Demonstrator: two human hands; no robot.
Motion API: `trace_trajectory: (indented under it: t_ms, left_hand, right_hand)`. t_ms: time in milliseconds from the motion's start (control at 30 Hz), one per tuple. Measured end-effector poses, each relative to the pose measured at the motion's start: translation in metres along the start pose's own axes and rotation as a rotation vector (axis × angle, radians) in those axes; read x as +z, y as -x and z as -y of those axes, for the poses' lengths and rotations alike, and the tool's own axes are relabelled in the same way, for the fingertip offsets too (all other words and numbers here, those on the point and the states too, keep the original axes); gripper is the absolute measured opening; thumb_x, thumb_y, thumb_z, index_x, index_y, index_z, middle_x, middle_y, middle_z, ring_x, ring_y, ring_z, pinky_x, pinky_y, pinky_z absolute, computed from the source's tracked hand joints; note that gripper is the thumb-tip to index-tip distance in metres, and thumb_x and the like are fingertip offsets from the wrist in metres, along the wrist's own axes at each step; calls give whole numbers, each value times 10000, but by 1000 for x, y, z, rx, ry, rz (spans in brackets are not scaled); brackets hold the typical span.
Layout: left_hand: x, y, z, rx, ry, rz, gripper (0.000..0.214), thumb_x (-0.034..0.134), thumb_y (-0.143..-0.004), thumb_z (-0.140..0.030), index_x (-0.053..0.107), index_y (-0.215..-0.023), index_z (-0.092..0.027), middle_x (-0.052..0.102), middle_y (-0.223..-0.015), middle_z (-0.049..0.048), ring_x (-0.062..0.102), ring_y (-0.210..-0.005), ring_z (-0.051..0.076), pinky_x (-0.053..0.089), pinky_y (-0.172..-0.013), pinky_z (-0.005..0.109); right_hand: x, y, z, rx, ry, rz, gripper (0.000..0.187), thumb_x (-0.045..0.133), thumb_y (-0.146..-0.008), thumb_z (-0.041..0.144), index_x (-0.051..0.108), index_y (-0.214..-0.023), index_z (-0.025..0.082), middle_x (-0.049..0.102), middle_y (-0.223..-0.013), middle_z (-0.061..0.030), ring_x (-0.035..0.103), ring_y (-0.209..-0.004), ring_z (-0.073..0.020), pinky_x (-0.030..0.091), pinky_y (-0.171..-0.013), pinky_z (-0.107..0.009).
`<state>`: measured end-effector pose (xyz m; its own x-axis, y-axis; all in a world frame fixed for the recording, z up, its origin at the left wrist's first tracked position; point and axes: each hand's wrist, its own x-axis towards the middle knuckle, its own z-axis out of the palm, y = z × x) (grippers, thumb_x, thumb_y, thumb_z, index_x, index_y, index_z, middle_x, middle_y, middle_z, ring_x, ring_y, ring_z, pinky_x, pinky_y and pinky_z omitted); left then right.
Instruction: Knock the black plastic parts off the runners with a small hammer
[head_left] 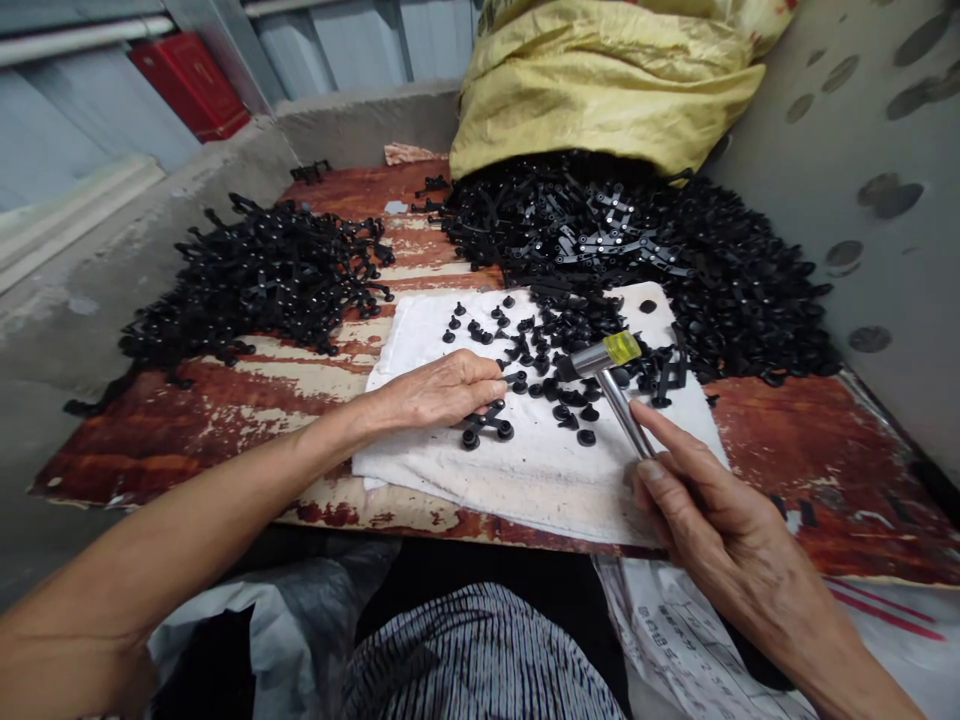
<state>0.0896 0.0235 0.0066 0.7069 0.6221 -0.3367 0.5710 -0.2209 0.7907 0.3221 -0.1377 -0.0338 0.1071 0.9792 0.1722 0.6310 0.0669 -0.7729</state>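
Note:
My left hand (439, 390) rests on a white cloth (540, 470), fingers pinched on a small black plastic part (489, 423) with round ends. My right hand (697, 500) grips the metal handle of a small hammer (604, 362), forefinger stretched along the shaft. The hammer's head, with a yellow tip, hovers just right of my left fingertips. Several small black stud pieces (559, 395) lie scattered on the cloth around the hammer head.
A worn red-brown board (225, 420) carries the cloth. A heap of joined black parts (262, 275) lies at the left and a larger pile (675, 260) spills from a yellow sack (607, 80) at the back right. Concrete walls close in both sides.

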Motion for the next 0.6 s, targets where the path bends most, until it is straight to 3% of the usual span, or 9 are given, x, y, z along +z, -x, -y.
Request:
trace_trajectory:
  t_ms: [433,600]
  left_hand:
    - [1,-1,2,2,-24,-8,310,455,-925,-377,474,-680,-188,413,-570,-46,343,-489,73,263,-466,217]
    - [4,-1,-8,-13,-126,-73,319,469,-885,-314,388,-599,-198,352,-535,-54,312,-480,74,227,-461,230]
  right_hand:
    - [1,0,2,1,8,-13,464,459,-993,333,533,-1412,147,776,-957,-120,743,-929,-226,618,-748,-344]
    - [2,1,1,-26,24,-18,455,452,-1007,314,511,-1434,167,730,-1200,-140,709,-1071,-243,584,-893,-410]
